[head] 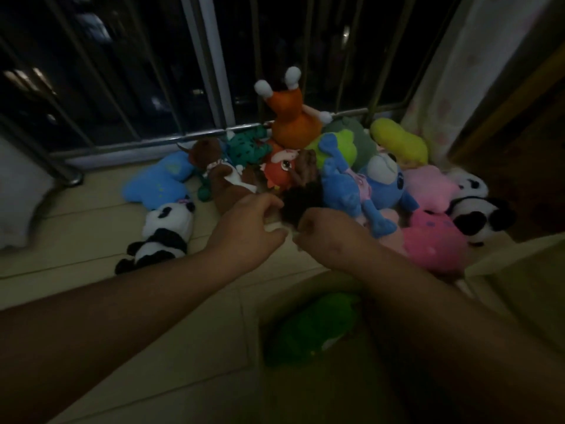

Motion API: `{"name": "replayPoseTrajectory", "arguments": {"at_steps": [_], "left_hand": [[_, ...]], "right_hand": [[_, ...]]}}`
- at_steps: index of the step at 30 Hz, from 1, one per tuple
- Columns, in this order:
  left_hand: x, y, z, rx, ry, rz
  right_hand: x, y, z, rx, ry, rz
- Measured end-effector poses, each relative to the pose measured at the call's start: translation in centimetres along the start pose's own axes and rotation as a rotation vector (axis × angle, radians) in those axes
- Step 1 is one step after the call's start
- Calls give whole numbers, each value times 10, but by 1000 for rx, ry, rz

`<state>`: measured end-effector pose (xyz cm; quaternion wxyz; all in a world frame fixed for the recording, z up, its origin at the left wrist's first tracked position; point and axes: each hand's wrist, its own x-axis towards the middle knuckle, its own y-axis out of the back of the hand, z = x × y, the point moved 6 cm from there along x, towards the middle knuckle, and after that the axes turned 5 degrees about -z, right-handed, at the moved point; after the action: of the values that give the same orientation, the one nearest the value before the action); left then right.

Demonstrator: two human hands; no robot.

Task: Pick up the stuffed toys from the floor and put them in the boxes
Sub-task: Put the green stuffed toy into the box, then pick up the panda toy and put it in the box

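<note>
Head view: the dark furry toy (301,199) lies at twelve o'clock from both hands, equally near. The left hand (249,229) and right hand (325,238) curl their fingers, apparently pinching its lower edge. The box (261,325) sits at six o'clock.

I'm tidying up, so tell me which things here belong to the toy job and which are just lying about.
Job: dark furry toy at left hand and right hand, panda, blue toy, pink toy, box with green toy inside.
Just lying about: window railing, curtain, white bundle.
</note>
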<state>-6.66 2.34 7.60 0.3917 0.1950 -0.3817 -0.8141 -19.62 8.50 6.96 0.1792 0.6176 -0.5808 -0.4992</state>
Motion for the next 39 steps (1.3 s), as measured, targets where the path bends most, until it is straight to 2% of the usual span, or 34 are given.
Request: {"name": "replayPoseTrajectory", "arguments": {"at_steps": [8,14,18,22,26,31,35,37,39], "left_hand": [[16,30,-88,32,128,69],[18,45,-167,100,238,71],[14,54,-221,86,352,72],[8,58,-262,83,356,26],[0,51,-297,-97,490,-65],[-6,35,-310,-525,673,-116],[-6,31,-307,-620,671,-75],[-3,35,-305,-620,661,-44],[2,44,-299,-572,647,4]], "right_hand": [[75,-37,-58,143,54,-6],[130,-80,-101,170,56,-99],[155,-120,-125,330,-10,-208],[166,-150,-151,379,-18,-338],[173,-188,-165,491,-58,-411],[212,-266,-163,778,-220,-415],[187,-243,-176,825,-337,-437],[184,-235,-179,863,-281,-456],[182,-221,-181,903,-190,-389]]}}
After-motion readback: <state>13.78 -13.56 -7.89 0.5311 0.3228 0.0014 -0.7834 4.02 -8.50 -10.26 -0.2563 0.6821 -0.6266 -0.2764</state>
